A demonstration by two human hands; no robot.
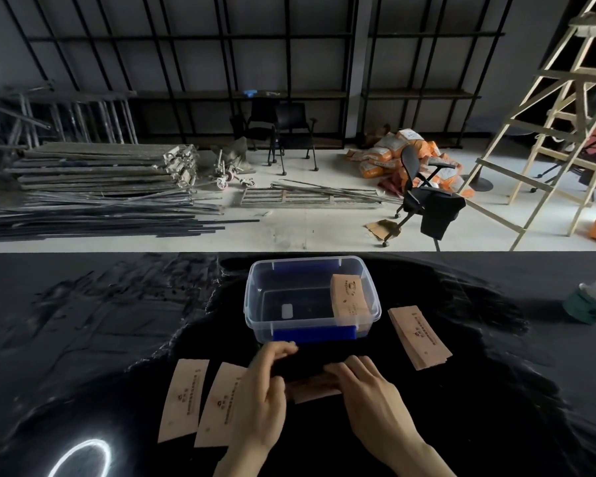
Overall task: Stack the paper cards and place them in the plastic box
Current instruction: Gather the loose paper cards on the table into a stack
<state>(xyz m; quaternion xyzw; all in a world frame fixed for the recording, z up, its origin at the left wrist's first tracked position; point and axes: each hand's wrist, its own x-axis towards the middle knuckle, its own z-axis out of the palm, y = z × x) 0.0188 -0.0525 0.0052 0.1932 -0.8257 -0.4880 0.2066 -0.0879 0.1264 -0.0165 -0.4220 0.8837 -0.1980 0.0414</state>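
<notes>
A clear plastic box (253,304) with blue clips stands at the middle of the black table. Inside it, a stack of tan paper cards (349,297) leans against the right wall. My left hand (260,394) and my right hand (369,390) lie just in front of the box, both resting on a small pile of tan cards (312,390) between them; fingers cover most of it. Two single cards, one (183,401) and another (221,404), lie flat to the left of my left hand. A fanned card stack (418,337) lies to the right of the box.
A green-labelled tin can (590,302) stands at the table's right edge. A bright ring of light reflects on the table at the lower left (80,457). Beyond the far table edge are floor clutter, chairs and a wooden ladder.
</notes>
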